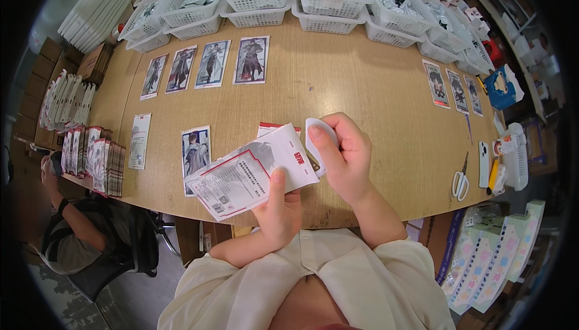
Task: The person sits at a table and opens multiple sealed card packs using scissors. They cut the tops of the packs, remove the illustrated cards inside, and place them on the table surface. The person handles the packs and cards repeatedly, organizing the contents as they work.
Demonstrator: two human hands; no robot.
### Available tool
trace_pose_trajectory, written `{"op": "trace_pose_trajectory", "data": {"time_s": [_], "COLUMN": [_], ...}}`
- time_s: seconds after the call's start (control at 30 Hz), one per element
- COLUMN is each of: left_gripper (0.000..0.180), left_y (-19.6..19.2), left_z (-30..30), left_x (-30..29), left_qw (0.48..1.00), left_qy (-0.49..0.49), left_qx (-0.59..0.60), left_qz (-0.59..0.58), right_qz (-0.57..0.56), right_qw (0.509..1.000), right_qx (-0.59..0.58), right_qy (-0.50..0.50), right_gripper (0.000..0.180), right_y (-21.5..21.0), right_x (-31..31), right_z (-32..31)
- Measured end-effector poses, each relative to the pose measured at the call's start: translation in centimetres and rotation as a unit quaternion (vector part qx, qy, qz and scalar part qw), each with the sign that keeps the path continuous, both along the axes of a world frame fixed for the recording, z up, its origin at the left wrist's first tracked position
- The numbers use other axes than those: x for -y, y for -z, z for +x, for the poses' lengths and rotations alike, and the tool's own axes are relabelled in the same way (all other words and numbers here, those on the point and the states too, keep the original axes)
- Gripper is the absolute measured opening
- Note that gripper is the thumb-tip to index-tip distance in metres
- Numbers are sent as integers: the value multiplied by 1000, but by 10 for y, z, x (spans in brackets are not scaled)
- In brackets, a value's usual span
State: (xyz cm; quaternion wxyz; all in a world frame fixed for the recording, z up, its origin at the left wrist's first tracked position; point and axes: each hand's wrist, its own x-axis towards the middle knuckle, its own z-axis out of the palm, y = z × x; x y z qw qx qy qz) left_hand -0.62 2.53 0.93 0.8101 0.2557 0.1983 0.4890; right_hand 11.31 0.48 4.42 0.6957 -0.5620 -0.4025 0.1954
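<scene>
Left hand (278, 209) pinches a flat printed packet (250, 172) (long axis slanting up-right) whose white flap (318, 143) the right hand (344, 158) grips at its upper-right end.

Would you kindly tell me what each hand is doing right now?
Left hand: closed, pinching the printed card packet by its lower edge.
Right hand: closed, holding a small white tab.
</scene>
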Motion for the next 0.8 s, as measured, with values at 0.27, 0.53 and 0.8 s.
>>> {"op": "trace_pose_trajectory", "data": {"time_s": [0.27,0.53,0.8], "left_gripper": [40,43,48], "left_y": [5,6,10], "left_z": [-6,-59,-8], "left_x": [-9,-54,-41], "left_qw": [987,833,989], "left_qy": [140,477,80], "left_qx": [28,-62,109], "left_qz": [-73,273,52], "right_qz": [-37,0,36], "right_qw": [998,995,992], "right_qx": [41,38,-101], "right_qy": [6,97,61], "right_gripper": [18,16,16], "right_y": [0,2,7], "right_x": [5,16,4], "right_z": [9,24,-6]}}
